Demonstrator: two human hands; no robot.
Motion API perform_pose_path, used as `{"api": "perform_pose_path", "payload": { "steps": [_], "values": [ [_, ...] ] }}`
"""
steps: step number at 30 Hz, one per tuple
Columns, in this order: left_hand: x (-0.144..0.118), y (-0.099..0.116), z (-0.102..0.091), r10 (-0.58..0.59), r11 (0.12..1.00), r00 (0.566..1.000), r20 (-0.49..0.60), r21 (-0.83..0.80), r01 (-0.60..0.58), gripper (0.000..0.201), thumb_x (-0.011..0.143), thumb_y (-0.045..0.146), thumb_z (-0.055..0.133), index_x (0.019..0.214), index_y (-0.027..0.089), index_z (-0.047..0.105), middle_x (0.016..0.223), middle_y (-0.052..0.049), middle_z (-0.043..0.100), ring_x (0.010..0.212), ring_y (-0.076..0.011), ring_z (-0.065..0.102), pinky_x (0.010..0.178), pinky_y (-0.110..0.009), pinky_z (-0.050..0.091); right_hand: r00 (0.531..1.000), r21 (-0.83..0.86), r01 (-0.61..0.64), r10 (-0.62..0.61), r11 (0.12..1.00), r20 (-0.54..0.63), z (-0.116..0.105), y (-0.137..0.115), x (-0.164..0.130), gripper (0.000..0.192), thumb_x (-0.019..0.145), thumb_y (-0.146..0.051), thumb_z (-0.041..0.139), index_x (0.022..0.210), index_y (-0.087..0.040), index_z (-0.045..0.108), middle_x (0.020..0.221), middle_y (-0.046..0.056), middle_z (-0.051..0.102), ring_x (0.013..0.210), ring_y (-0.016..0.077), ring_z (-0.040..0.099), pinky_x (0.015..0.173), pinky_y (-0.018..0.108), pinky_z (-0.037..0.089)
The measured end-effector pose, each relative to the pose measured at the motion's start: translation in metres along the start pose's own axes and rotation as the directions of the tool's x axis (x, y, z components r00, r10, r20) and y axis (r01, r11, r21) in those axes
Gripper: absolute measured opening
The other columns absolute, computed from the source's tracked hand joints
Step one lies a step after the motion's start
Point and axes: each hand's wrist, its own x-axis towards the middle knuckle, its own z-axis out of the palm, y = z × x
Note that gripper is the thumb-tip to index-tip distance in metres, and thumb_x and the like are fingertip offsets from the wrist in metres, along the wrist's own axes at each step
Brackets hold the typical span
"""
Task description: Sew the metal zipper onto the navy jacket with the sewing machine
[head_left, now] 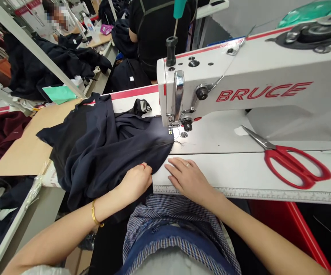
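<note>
A dark navy garment [102, 145] lies bunched on the left of the sewing machine [239, 88], its right edge reaching under the lit needle area. My left hand [136, 181] is closed on the garment's near edge, fingers curled into the cloth. Just right of that edge, my right hand [189, 179] rests on the white machine bed with its fingers apart and nothing in them. Loose dark threads lie by the presser foot. Red-handled scissors [297, 164] lie on the bed to the right, blades pointing up and left.
A ruler strip [254, 194] runs along the table's front edge. Brown board [22, 145] and maroon cloth [3, 131] lie at left. Another person in black [161, 38] sits beyond the machine. A red bin [294, 229] stands below at right.
</note>
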Motion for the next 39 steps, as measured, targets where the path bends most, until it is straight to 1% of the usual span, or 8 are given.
{"api": "perform_pose_path", "payload": {
  "steps": [4,10,12,17,21,26,30,39],
  "values": [
    [0.007,-0.014,-0.015,-0.102,0.919,0.992,0.069,-0.375,0.121,0.019,0.075,0.017,0.042,0.072,0.015,0.061,0.065,-0.002,0.061,0.061,-0.0149,0.058,0.067,-0.029,0.047,1.0,-0.009,-0.017,0.017,1.0,-0.005,0.003,0.01,0.012,0.027,0.087,-0.025,0.043,0.112,-0.016,0.051,0.12,0.01,0.051,0.109,0.0226,0.045,0.088,0.037,0.034],
    [0.013,-0.029,-0.052,-0.345,0.286,0.917,0.201,-0.908,0.307,0.014,0.071,0.026,0.044,0.073,0.013,0.051,0.072,-0.004,0.065,0.063,-0.0112,0.061,0.059,-0.022,0.048,0.998,-0.024,-0.022,0.021,0.999,-0.058,0.009,0.018,0.029,0.031,0.087,-0.026,0.043,0.115,-0.014,0.047,0.117,0.011,0.051,0.103,0.023,0.047,0.084,0.036,0.035],
    [0.014,-0.02,-0.054,-0.328,0.358,0.929,0.172,-0.887,0.29,0.018,0.073,0.031,0.043,0.075,0.014,0.05,0.072,-0.004,0.064,0.06,-0.0114,0.06,0.058,-0.023,0.048,0.997,-0.028,-0.024,0.022,0.999,-0.073,0.009,0.016,0.035,0.033,0.086,-0.025,0.043,0.118,-0.014,0.045,0.116,0.011,0.05,0.101,0.0233,0.047,0.082,0.035,0.035],
    [0.018,0.006,-0.025,-0.114,0.974,0.992,0.056,-0.191,0.123,0.037,0.071,0.045,0.052,0.092,0.014,0.053,0.082,-0.008,0.062,0.069,-0.0237,0.06,0.062,-0.035,0.046,0.994,-0.054,-0.065,0.059,0.996,-0.091,0.01,0.013,0.048,0.02,0.083,-0.021,0.045,0.099,-0.016,0.055,0.093,0.008,0.052,0.083,0.0212,0.046,0.069,0.032,0.035],
    [0.024,0.001,-0.013,-0.084,0.996,0.995,0.048,0.011,0.084,0.014,0.077,0.025,0.042,0.076,0.016,0.052,0.07,-0.004,0.059,0.062,-0.0193,0.057,0.056,-0.028,0.039,0.996,-0.073,0.006,-0.012,0.997,-0.094,0.01,0.017,0.053,0.011,0.081,-0.021,0.048,0.082,-0.016,0.058,0.094,0.008,0.053,0.088,0.0212,0.045,0.076,0.032,0.033],
    [0.025,-0.023,-0.032,-0.086,0.811,0.969,0.231,-0.549,0.203,0.024,0.071,0.037,0.054,0.062,0.016,0.046,0.052,0.005,0.043,0.046,-0.0071,0.036,0.045,-0.019,0.024,0.995,-0.124,0.068,-0.076,0.99,-0.066,0.01,0.018,0.058,0.013,0.082,-0.026,0.05,0.082,-0.016,0.057,0.089,0.007,0.056,0.088,0.021,0.047,0.083,0.035,0.03],
    [0.032,-0.038,-0.054,-0.095,0.642,0.945,0.313,-0.706,0.298,0.031,0.062,0.041,0.061,0.061,0.014,0.045,0.052,0.006,0.038,0.047,-0.005,0.03,0.045,-0.018,0.021,0.991,-0.112,0.12,-0.126,0.986,-0.043,0.009,0.007,0.067,0.021,0.086,-0.034,0.045,0.082,-0.017,0.057,0.08,0.006,0.058,0.081,0.0207,0.051,0.078,0.035,0.03],
    [0.057,-0.042,-0.112,-0.066,0.819,0.976,0.209,-0.547,0.172,0.024,0.064,0.03,0.061,0.056,0.014,0.045,0.051,0.006,0.04,0.046,-0.0043,0.031,0.045,-0.017,0.023,0.972,0.085,0.041,-0.059,0.996,0.23,0.009,-0.023,0.086,0.024,0.078,-0.015,0.047,0.099,-0.017,0.059,0.081,0.007,0.063,0.072,0.0196,0.057,0.059,0.028,0.035]
  ]
}}
